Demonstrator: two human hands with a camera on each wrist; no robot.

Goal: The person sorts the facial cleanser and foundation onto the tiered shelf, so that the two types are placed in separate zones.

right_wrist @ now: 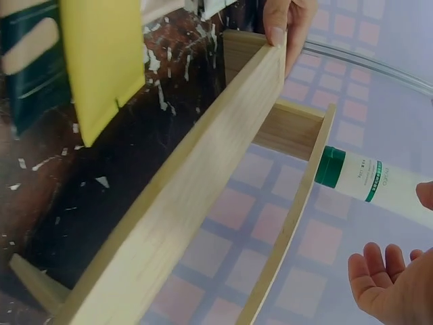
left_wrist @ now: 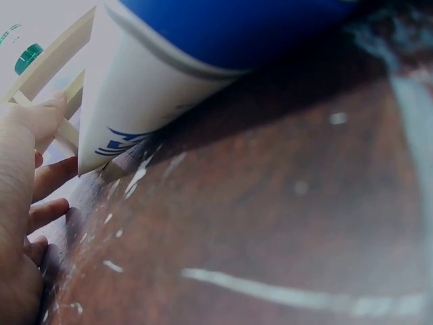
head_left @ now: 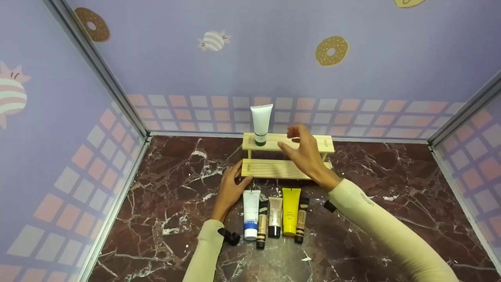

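Observation:
A two-tier wooden rack (head_left: 274,168) stands against the back wall. On its upper tier, toward the left end, a white tube (head_left: 261,119) stands upright on its dark green cap. My left hand (head_left: 229,190) grips the left end of the lower tier; in the right wrist view its thumb (right_wrist: 275,34) lies against the board's front. Over the rack, right of the white tube and apart from it, hovers my right hand (head_left: 305,154), fingers loosely bent and holding nothing. The left wrist view shows a white and blue tube (left_wrist: 162,74) close beside the left hand.
In front of the rack several tubes lie in a row on the dark marbled surface (head_left: 176,227): the white and blue tube (head_left: 251,211), a slim beige and black tube (head_left: 262,225), a short beige tube (head_left: 275,213), a yellow tube (head_left: 290,211) and a slim dark tube (head_left: 301,219).

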